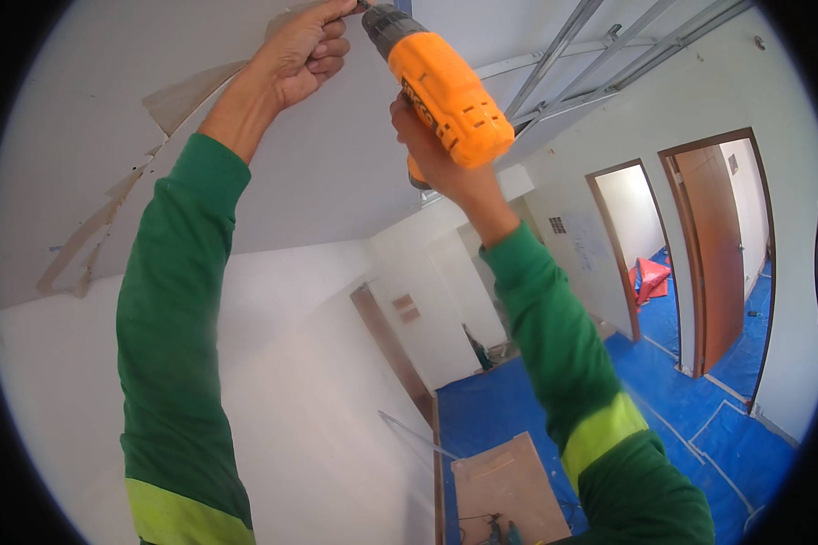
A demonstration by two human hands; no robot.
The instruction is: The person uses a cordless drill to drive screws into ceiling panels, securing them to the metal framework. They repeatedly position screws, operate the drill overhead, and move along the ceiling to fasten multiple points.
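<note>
Both my arms, in green sleeves with yellow-green bands, reach up toward a pale ceiling board (318, 182). My right hand (438, 159) is wrapped round the grip of an orange and black cordless drill (450, 95), whose black chuck points up and left. Close by the chuck, my left hand (307, 56) is closed, thumb and forefinger pinched at the drill's tip. What those fingertips hold is too small and too near the top edge to make out. Torn brownish paper and a ragged joint (168, 136) run across the board beside my left wrist.
Bare metal ceiling framing (554, 68) shows at upper right. Below, blue sheeting (482, 409) covers the floor, and a brown board (509, 477) lies on it with tools and cords. A brown door (711, 254) stands ajar at right; red sheeting (651, 280) lies beyond the neighbouring doorway.
</note>
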